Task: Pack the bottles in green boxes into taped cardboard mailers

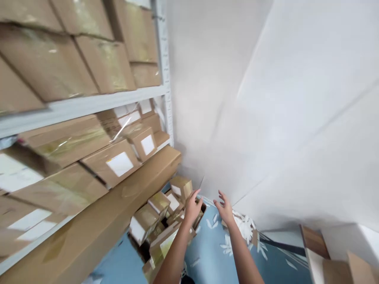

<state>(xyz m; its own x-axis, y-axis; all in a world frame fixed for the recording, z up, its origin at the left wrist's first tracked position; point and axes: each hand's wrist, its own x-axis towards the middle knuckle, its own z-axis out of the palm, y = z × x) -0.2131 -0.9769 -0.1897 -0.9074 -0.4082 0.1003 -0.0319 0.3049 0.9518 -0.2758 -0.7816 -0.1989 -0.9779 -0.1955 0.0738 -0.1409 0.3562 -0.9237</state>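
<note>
My left hand (193,206) is out in front of me with its fingers apart and slightly curled, holding nothing I can see. Behind and below it is a pile of small taped cardboard boxes (144,221), partly covered by my left forearm. To the right, across a gap, my right hand (224,208) is also open, thumb and fingers spread. White paper-like scraps (244,228) lie on the blue floor (204,244) just beyond and below it. Whether either hand touches anything is hard to judge from here; both look free.
At left a white metal shelving rack (106,103) carries many taped cartons (103,63). A long cardboard box (118,205) runs along its bottom. A pale wall (237,118) fills the back and right. An open cardboard box (337,270) stands at lower right.
</note>
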